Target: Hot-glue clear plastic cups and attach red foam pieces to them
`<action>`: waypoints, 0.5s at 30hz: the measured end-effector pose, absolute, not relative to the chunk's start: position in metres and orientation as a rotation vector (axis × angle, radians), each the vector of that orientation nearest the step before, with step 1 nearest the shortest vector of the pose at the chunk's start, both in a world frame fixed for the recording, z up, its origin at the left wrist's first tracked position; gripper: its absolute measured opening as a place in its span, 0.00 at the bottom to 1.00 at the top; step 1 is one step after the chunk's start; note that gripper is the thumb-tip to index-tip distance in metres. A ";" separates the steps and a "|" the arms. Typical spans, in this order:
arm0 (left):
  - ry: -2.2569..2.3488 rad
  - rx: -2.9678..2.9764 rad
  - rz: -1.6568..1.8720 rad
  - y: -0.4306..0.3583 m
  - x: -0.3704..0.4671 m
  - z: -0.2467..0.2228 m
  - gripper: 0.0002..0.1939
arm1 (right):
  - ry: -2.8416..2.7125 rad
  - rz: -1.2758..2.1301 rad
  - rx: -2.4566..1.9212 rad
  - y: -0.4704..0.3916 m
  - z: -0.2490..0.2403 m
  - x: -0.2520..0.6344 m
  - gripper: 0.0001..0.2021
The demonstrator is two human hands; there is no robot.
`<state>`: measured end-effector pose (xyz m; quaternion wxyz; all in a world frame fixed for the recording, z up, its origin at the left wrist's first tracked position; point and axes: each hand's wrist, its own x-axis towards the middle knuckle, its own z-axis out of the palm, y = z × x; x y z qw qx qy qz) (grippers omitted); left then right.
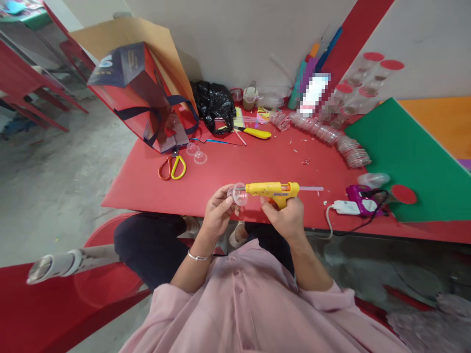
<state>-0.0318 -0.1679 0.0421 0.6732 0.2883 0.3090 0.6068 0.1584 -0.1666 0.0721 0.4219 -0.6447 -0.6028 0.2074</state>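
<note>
Near the front edge of the red table, my left hand (220, 207) pinches a clear plastic dome lid (240, 195) by its side. My right hand (286, 216) is wrapped round the handle of a yellow hot glue gun (267, 189), with a glue stick (311, 189) poking out of its back end. The gun's nozzle points left and reaches the lid; whether it touches the plastic I cannot tell. Two more clear lids (200, 157) lie farther back on the left, close to scissors (172, 167) with one red and one yellow handle.
A large paper bag (128, 93) stands at the back left beside a black plastic bag (213, 105). A yellow cutter knife (257, 133) lies mid-back. Stacked clear cups or lids (324, 131) curve along the right. A purple power socket (362, 196) with cables and a green board (415, 166) lie at right.
</note>
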 end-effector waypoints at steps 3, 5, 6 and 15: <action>0.698 0.644 1.358 -0.168 -0.032 0.042 0.21 | -1.521 0.493 -1.618 -0.165 0.072 0.158 0.11; 0.704 0.639 1.354 -0.168 -0.032 0.042 0.21 | -1.531 0.487 -1.619 -0.164 0.072 0.158 0.10; 0.707 0.638 1.352 -0.168 -0.032 0.041 0.21 | -1.533 0.486 -1.620 -0.164 0.072 0.158 0.10; 0.688 0.652 1.358 -0.168 -0.032 0.042 0.21 | -1.513 0.463 -1.653 -0.164 0.070 0.159 0.09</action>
